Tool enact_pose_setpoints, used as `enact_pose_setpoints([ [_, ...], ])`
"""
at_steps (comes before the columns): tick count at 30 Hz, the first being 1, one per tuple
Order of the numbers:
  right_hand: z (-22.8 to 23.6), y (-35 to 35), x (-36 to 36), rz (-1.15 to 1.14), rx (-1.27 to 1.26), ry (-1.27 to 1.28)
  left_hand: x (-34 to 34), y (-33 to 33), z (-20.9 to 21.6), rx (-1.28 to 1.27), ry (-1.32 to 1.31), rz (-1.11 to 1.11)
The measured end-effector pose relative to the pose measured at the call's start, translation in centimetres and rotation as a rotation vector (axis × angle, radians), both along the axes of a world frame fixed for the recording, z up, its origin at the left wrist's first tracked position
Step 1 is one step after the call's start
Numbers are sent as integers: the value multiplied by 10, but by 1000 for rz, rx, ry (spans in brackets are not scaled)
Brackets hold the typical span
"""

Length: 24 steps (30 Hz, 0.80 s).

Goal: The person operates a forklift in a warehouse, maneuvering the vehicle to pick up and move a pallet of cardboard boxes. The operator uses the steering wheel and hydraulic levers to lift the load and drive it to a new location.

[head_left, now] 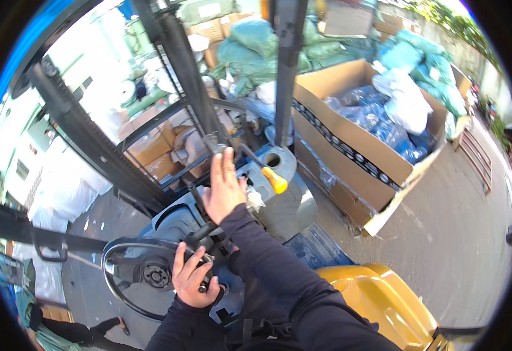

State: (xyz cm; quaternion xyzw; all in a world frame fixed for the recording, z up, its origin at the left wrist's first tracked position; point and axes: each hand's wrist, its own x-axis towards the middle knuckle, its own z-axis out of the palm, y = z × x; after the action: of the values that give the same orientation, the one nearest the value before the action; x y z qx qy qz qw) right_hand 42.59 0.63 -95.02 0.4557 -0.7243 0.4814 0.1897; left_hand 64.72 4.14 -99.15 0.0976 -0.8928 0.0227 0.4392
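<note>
The forklift (294, 205) work looked to be in progress rather than finished: both hands were at its driving position. The left hand (192, 281) lay at the right side of the black steering wheel (156, 274), its grip partly curled with fingers and thumb apart; whether it was clamped on anything could not be told. The right hand (226, 193) was stretched forward, left of the yellow-handled lever (274, 180), its grip loose and its fingers nearly straight; contact with a control beneath could not be made out. The forks were not discernible, so whether a load was raised, and how much work was left, could not be judged.

To the right of the mast (188, 76), an open cardboard box (341, 155) stood on the ground (452, 219), holding crumpled blue-tinted plastic (370, 114) with a white sack (405, 96) on top. Bulging green sacks (247, 52) were piled beyond, their contents hidden. The dashboard's round holder (273, 159) showed only a dark inside.
</note>
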Motion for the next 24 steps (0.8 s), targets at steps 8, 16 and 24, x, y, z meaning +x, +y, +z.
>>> enact_pose_setpoints([
  [8, -20, 49, -9, 58, -355, -212, 12, 2, 4, 28, -49, 23],
  [16, -66, 113, 2, -44, -170, -17, 7, 14, 33, 76, -206, -120],
  [24, -72, 118, 5, -233, -163, 73, -65, -19, 82, 157, -726, 374],
])
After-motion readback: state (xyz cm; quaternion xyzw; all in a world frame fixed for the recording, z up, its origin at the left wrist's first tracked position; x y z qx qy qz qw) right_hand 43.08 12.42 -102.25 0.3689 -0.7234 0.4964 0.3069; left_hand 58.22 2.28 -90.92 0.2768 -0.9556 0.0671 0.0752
